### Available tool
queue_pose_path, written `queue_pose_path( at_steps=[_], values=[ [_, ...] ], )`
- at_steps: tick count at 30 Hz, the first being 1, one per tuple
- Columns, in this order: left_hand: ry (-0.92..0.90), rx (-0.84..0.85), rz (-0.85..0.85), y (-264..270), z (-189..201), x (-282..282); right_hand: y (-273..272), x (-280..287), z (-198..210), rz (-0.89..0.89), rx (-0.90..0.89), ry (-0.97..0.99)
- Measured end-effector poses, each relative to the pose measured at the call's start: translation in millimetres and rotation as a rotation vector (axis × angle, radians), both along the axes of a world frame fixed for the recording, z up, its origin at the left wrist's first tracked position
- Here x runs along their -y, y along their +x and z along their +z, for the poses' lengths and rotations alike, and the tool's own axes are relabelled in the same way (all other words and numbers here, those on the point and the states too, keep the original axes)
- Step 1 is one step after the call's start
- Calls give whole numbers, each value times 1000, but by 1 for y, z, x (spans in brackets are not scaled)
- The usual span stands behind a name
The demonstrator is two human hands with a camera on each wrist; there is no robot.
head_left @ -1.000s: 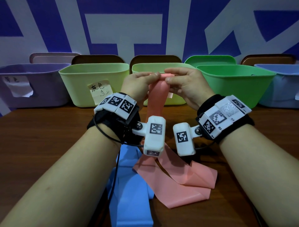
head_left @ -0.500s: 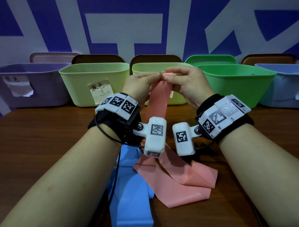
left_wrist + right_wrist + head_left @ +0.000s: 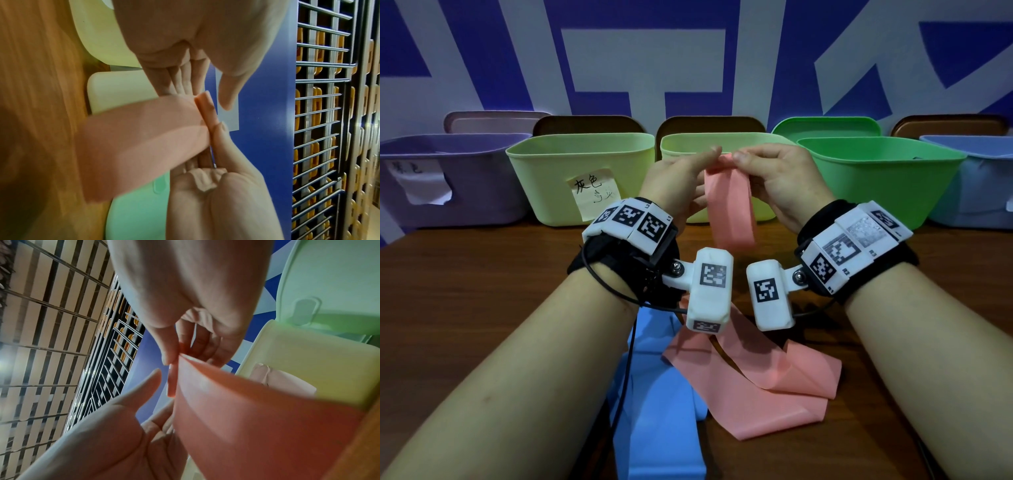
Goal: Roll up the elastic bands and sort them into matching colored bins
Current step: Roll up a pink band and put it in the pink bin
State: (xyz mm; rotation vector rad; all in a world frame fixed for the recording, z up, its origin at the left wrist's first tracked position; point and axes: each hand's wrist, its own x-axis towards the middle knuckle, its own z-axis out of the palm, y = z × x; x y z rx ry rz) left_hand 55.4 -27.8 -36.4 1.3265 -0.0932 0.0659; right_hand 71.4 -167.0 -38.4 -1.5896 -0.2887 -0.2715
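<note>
The long salmon-pink elastic band (image 3: 729,205) is raised above the brown wooden table (image 3: 465,291), in front of the row of bins. Its top end is folded into a narrow first turn; the rest hangs down between the wrists and trails onto the table in loose folds.

The right hand (image 3: 780,181) pinches the folded top end between thumb and fingers. The left hand (image 3: 681,185) supports the band from behind with near-straight fingers; its thumb stands just clear of the fold in the left wrist view, so this hand is loosely spread rather than clamped.

Step in hand, as judged: start of the roll on the pink band. The next move likely calls for both thumbs to turn the fold over onto itself, edges kept aligned, with tension held so the turn does not spring open. Binning is not yet due.

A second flat light-blue elastic band (image 3: 654,411) lies unrolled on the table, partly under the pink one.

Writing: the left pale yellow-green plastic bin (image 3: 551,161) carries a yellow sticky note (image 3: 592,192) reading "灰色", with a smaller scribble beneath, illegible. The lavender plastic bin (image 3: 482,178) bears a torn white paper label (image 3: 414,181); its characters are too faint to read. A bright green plastic bin (image 3: 893,181) stands to the right. The wrist units carry black-and-white square marker codes.
</note>
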Motion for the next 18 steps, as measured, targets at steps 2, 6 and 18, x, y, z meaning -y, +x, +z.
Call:
queue_pose_path(
  at_steps=[2,6,18],
  values=[
    [40,3,26,0,-1,-1,-2,-1,0,14,2,7],
    [70,11,77,2,-2,-4,-5,-1,2,76,-18,42],
    [95,-16,-4,-1,-2,-1,-3,-1,1,42,-31,10]
  ],
)
